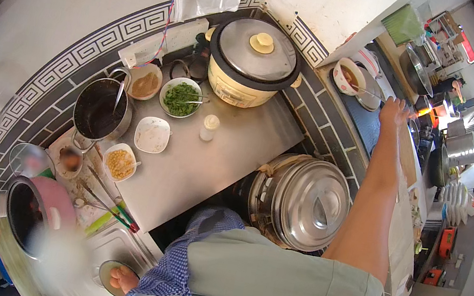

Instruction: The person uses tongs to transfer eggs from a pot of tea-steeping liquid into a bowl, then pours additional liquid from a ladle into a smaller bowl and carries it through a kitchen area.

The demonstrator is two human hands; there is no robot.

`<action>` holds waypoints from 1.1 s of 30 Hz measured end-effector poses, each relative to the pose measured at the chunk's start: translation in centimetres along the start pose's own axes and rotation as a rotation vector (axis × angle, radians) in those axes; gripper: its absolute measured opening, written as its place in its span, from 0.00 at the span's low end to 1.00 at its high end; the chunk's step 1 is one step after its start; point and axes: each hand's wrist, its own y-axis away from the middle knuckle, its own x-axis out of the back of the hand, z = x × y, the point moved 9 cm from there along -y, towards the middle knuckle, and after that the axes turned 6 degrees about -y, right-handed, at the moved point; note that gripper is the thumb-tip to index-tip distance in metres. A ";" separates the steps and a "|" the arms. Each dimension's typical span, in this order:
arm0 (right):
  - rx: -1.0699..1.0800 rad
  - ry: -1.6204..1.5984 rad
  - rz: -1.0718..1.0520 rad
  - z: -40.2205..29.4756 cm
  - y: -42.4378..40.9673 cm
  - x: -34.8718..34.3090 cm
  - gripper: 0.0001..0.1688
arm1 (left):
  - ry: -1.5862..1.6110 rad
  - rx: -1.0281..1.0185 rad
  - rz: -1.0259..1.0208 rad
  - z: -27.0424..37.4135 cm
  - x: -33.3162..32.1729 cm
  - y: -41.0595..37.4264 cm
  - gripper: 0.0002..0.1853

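Observation:
My right arm stretches across to the counter on the right. There my right hand (pixel 394 111) grips the thin handle of a metal spoon (pixel 370 93), whose other end rests in a patterned white bowl (pixel 347 76) of reddish-brown liquid. A round lid or plate (pixel 370 97) lies beside that bowl. Low on the left, my left hand (pixel 124 278) holds a small bowl (pixel 107 273) by its rim, fingers reaching inside. Beneath it is a metal surface (pixel 107 246). Beside it, a pink-sided pot (pixel 52 199) stands uncovered, with a pale blur of steam in front.
A lidded cream cooker (pixel 239 89) stands at the back corner. Bowls of chopped greens (pixel 181 98), brown powder (pixel 145 81) and yellow beans (pixel 120 163) sit near a dark-stained pot (pixel 102 109). Tongs (pixel 109 206) lie left. A large lidded steel pot (pixel 314 205) stands below. Flame (pixel 425 110) shows right.

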 end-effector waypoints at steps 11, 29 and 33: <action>0.237 -0.673 -0.209 2.0 -0.6 -4.6 0.09 | -0.206 -0.064 -0.018 0.2 2.4 -1.1 0.14; -0.227 -1.398 -0.190 0.3 8.4 -7.4 0.16 | -0.372 -0.097 0.122 0.5 4.7 0.5 0.11; -0.299 -1.537 -0.153 -2.0 10.1 -8.1 0.13 | -0.204 0.018 0.143 -0.4 4.6 0.7 0.09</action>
